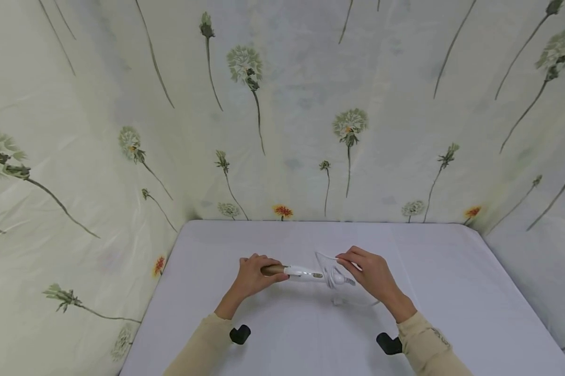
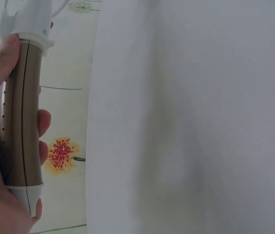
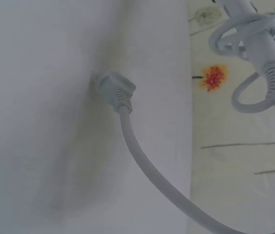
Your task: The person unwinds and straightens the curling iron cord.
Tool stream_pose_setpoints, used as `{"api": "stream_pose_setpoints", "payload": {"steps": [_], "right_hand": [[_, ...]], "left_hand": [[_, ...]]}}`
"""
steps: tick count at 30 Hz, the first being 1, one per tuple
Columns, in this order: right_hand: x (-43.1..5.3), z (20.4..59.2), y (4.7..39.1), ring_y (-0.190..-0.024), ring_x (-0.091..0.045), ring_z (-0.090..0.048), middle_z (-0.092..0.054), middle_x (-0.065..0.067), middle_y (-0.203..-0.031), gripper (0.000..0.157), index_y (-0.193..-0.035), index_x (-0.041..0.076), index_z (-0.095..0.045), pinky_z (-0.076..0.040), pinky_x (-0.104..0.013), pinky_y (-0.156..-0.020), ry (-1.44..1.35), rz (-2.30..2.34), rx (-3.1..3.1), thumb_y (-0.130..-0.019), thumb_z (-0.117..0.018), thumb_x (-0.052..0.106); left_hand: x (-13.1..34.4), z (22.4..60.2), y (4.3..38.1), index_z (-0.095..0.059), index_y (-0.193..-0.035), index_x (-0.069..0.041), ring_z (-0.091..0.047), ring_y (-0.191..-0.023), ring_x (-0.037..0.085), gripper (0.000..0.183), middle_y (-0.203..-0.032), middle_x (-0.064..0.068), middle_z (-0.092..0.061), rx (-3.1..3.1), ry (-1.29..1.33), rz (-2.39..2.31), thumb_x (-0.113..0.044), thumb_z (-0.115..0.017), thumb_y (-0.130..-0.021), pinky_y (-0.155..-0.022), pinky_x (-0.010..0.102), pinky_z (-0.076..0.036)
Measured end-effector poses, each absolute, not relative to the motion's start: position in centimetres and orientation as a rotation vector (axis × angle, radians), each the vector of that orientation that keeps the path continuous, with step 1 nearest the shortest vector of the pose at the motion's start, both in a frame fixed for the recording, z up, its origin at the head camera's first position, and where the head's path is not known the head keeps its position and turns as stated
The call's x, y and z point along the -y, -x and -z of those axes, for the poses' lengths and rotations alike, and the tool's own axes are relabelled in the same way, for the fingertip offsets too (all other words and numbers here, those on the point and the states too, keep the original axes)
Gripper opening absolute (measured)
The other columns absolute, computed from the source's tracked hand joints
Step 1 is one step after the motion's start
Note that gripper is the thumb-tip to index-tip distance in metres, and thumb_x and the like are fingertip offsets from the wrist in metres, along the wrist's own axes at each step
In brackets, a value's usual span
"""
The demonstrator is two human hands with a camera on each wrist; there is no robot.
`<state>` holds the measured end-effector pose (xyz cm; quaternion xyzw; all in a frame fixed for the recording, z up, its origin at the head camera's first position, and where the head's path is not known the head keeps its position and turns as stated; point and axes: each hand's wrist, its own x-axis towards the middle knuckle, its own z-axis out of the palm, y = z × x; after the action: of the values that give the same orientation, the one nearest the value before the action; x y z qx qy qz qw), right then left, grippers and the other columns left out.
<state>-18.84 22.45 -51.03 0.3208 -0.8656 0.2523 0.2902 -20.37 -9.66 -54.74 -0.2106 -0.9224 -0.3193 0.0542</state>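
Observation:
A curling iron point(image 1: 303, 273) with a white handle and a brown barrel is held level above the white table. My left hand point(image 1: 255, 275) grips it by the barrel point(image 2: 23, 112), thumb on the near side and fingers round the far side. White cord point(image 3: 247, 31) is wound in loops round the handle's tail end. With thumb and fingertips my right hand point(image 1: 370, 271) pinches a stretch of that cord, drawn out from the coils. The cord's plug point(image 3: 115, 88) hangs lower, near the tabletop; in the right wrist view the pinching fingers are mostly out of frame.
The white tabletop point(image 1: 301, 339) lies under both hands. Behind it and at both sides hangs a curtain-like sheet point(image 1: 301, 104) with dandelion and orange flower prints. Black camera mounts point(image 1: 240, 334) sit at both wrists.

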Motion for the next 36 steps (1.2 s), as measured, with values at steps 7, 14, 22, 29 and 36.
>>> {"api": "stream_pose_setpoints", "payload": {"steps": [7, 14, 22, 29, 36], "right_hand": [[-22.8, 51.8, 19.3, -0.057, 0.006, -0.038, -0.062, 0.010, -0.074, 0.013, -0.090, 0.015, -0.074, -0.033, -0.011, -0.052, -0.812, -0.712, 2.339, -0.077, -0.076, 0.013], [-23.0, 52.5, 19.7, -0.055, 0.005, -0.034, -0.062, 0.010, -0.074, 0.013, -0.091, 0.014, -0.075, -0.031, -0.013, -0.051, -0.754, -0.752, 2.377, -0.078, -0.076, 0.013], [-23.0, 54.4, 19.7, -0.054, 0.003, -0.037, -0.062, 0.012, -0.073, 0.012, -0.093, 0.017, -0.075, -0.035, -0.018, -0.050, -0.614, -0.674, 2.528, -0.082, -0.073, 0.022], [-22.6, 55.3, 19.2, -0.054, 0.000, -0.043, -0.061, 0.010, -0.072, 0.011, -0.093, 0.015, -0.074, -0.038, -0.020, -0.050, -0.586, -0.606, 2.623, -0.082, -0.073, 0.018], [-22.3, 56.6, 18.0, -0.059, -0.006, -0.053, -0.065, 0.007, -0.073, 0.013, -0.091, 0.016, -0.071, -0.039, -0.023, -0.052, -0.473, -0.649, 2.801, -0.080, -0.075, 0.012]], "left_hand": [[9.9, 54.6, 20.2, -0.072, -0.102, -0.032, -0.044, -0.074, 0.005, 0.040, -0.082, -0.015, -0.064, 2.818, 0.679, 1.020, -0.061, -0.069, -0.074, -0.074, 0.034, -0.021], [9.9, 54.6, 20.2, -0.071, -0.104, -0.034, -0.045, -0.077, 0.005, 0.039, -0.088, -0.017, -0.065, 2.873, 0.692, 1.080, -0.060, -0.069, -0.075, -0.077, 0.034, -0.022], [10.1, 54.5, 19.9, -0.071, -0.104, -0.034, -0.048, -0.081, 0.005, 0.039, -0.093, -0.016, -0.066, 2.871, 0.701, 1.163, -0.061, -0.067, -0.077, -0.080, 0.038, -0.026], [10.1, 54.6, 20.2, -0.071, -0.104, -0.034, -0.050, -0.082, 0.006, 0.037, -0.093, -0.018, -0.067, 2.863, 0.658, 1.238, -0.059, -0.068, -0.077, -0.087, 0.043, -0.028], [10.0, 54.6, 20.3, -0.072, -0.104, -0.034, -0.052, -0.087, 0.006, 0.039, -0.099, -0.017, -0.069, 2.850, 0.578, 1.282, -0.060, -0.068, -0.076, -0.092, 0.050, -0.029]]}}
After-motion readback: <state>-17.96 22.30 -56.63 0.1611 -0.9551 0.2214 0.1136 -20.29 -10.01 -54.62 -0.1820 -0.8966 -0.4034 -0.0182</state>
